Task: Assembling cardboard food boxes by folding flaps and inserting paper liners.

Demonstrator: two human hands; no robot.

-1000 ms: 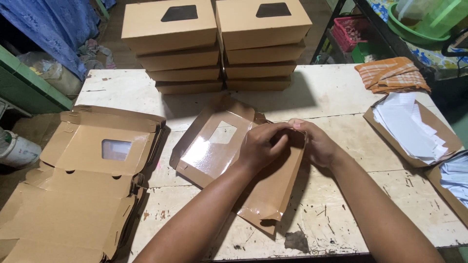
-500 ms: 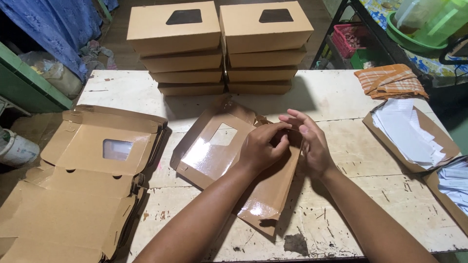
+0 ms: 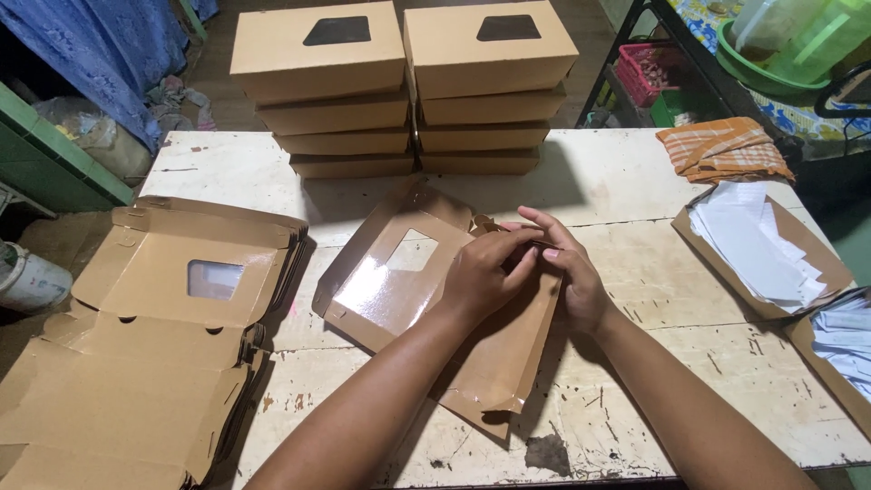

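Note:
A flat brown cardboard box blank [image 3: 399, 290] with a clear window lies half folded at the middle of the worn white table [image 3: 635, 181]. My left hand [image 3: 485, 272] grips a flap at the blank's right side, fingers curled over it. My right hand [image 3: 567, 268] presses the same flap from the other side, fingertips meeting the left hand's. The blank's windowed lid tilts up on the left.
A pile of unfolded window blanks [image 3: 163, 345] lies at the left. Two stacks of finished brown boxes [image 3: 399, 82] stand at the table's far edge. An orange cloth [image 3: 721, 150] and trays of white paper sheets [image 3: 758, 249] sit at the right.
Both hands have stayed on the same flap; the fingers have shifted slightly as the flap is bent, and the view has moved a little closer.

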